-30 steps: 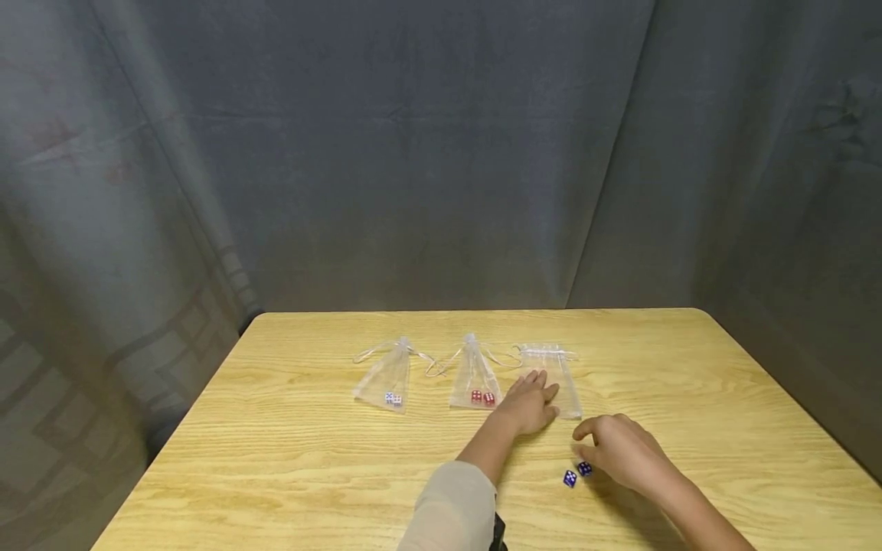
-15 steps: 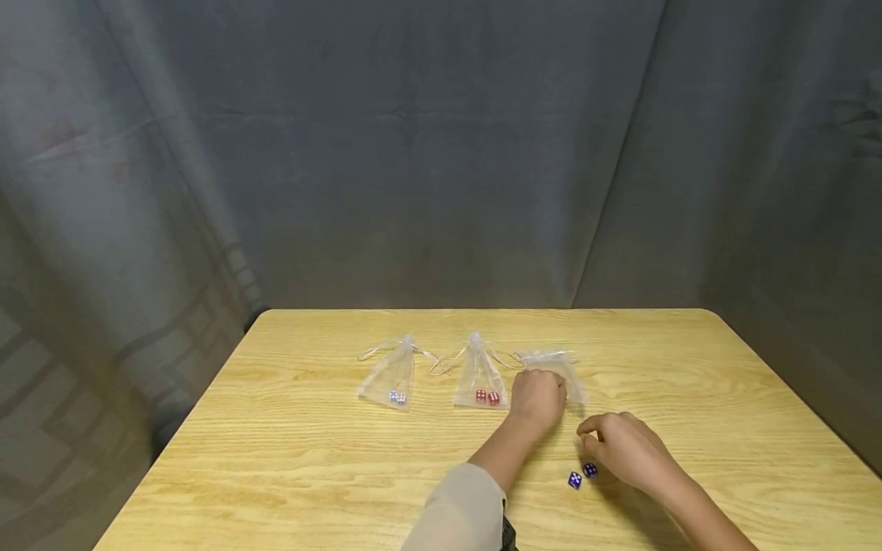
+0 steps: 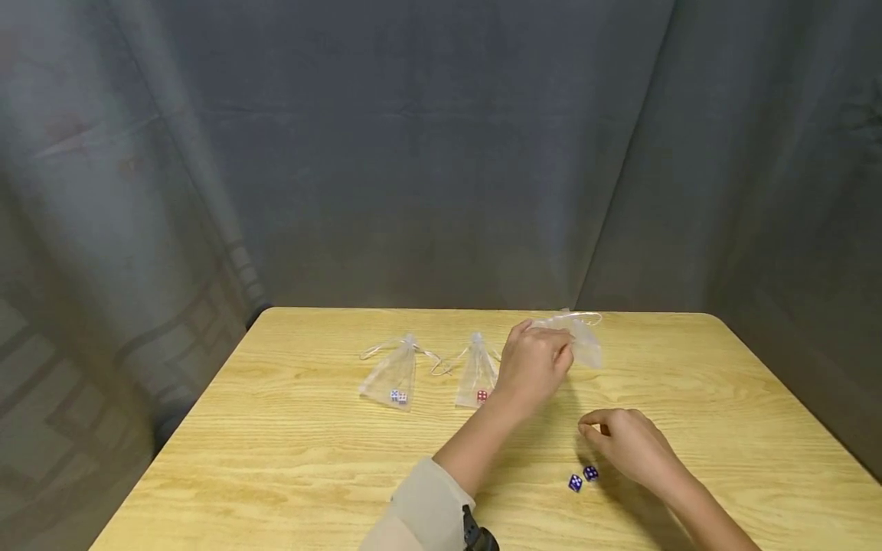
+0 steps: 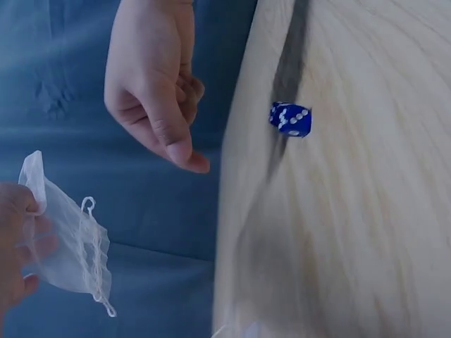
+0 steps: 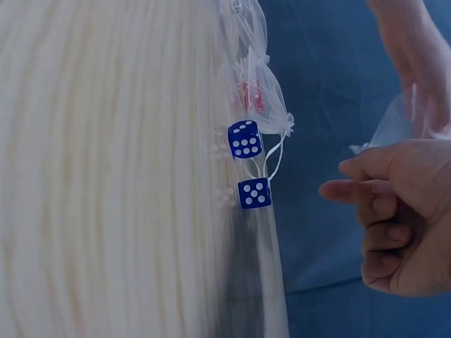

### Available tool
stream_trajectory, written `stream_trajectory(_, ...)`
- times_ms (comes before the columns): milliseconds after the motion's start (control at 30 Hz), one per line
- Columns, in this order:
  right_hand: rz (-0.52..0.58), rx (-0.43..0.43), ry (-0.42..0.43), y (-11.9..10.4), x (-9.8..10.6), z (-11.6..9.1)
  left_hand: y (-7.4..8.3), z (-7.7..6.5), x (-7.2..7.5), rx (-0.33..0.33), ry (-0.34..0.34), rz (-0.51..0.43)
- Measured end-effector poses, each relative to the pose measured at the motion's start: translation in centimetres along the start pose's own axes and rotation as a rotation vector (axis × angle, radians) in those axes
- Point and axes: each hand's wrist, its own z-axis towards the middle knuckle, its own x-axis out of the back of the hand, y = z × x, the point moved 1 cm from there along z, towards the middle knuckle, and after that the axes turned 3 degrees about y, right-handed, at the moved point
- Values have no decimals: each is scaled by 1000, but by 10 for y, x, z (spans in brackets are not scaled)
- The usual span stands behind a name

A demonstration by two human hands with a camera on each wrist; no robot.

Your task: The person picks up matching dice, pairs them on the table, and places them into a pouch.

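My left hand (image 3: 536, 363) pinches a sheer white drawstring pouch (image 3: 587, 348) and holds it up off the table. In the left wrist view the pouch (image 4: 67, 239) hangs flat, its cord and gathered mouth away from the fingers. Two dark blue dice with white pips, one die (image 3: 575, 483) and another die (image 3: 590, 473), lie side by side on the table. Just above and to the right of them hovers my right hand (image 3: 630, 448). Its fingers are loosely bent and hold nothing; in the right wrist view the thumb and index finger of this hand (image 5: 416, 218) reach forward.
Two more sheer pouches lie on the wooden table (image 3: 310, 474). The left pouch (image 3: 386, 375) has white dice (image 3: 399, 397) inside; the middle pouch (image 3: 472, 375) contains red dice (image 3: 482, 396), partly behind my left arm. A grey curtain (image 3: 413, 153) hangs behind the table.
My left hand, flat on the third pouch at first, has closed its fingers on it and raised it off the table. The right hand stays near the blue dice.
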Motion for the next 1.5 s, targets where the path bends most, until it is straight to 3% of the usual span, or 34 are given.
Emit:
stream_trajectory(233, 198, 6, 110, -3, 2, 2, 0, -13, 23, -163, 100, 59)
stream_trajectory(533, 548, -74, 219, -5, 10, 2, 14, -38, 42, -310, 59, 140)
stream_trajectory(700, 793, -63, 201, -6, 14, -1, 22, -48, 50, -391, 96, 191)
stream_trajectory(867, 980, -7, 169, -8, 17, -1, 27, -59, 56, -513, 127, 285)
stream_trajectory(967, 981, -19, 176, -11, 18, 0, 30, -66, 57, -588, 142, 337)
stream_trajectory(1067, 897, -73, 190, -15, 19, 0, 31, -73, 56, -637, 117, 369)
stream_trajectory(1167, 817, -114, 183, -18, 21, 1, 33, -79, 56, -623, 44, 355)
stream_trajectory(1267, 808, -120, 169, -20, 22, 1, 34, -83, 55, -603, 10, 340)
stream_trajectory(1500, 815, -69, 189, -23, 23, -2, 34, -88, 51, -661, 70, 347)
